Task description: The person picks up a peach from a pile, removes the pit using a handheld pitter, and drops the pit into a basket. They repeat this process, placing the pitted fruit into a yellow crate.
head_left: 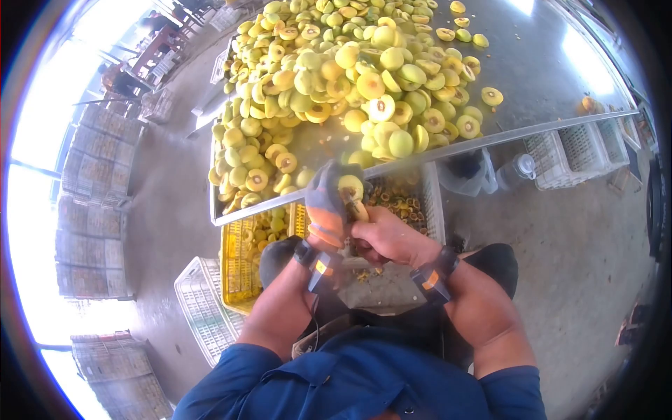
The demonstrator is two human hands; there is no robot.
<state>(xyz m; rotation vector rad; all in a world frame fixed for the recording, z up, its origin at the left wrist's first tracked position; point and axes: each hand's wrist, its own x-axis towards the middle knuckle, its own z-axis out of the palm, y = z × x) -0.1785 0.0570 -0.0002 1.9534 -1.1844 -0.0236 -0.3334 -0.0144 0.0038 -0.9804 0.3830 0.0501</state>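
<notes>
My left hand (325,206), in a grey and orange glove, is closed around a yellow peach half (349,187) at the table's front edge. Bare, my right hand (392,236) grips a small tool with a yellowish shaft (360,211); its tip meets or nearly meets the fruit, and most of the handle is hidden in my fist. Beyond my hands, a big heap of halved yellow-green peaches (371,85) covers much of the metal table (532,77); some halves show brown pits or hollows.
Below my hands, a crate (435,203) holds brown pit scraps. Left of it is a yellow crate (234,266) with peach pieces, beside a white crate (199,301). White baskets (570,157) and a clear plastic container (516,170) sit right. Crate stacks (91,238) line the left.
</notes>
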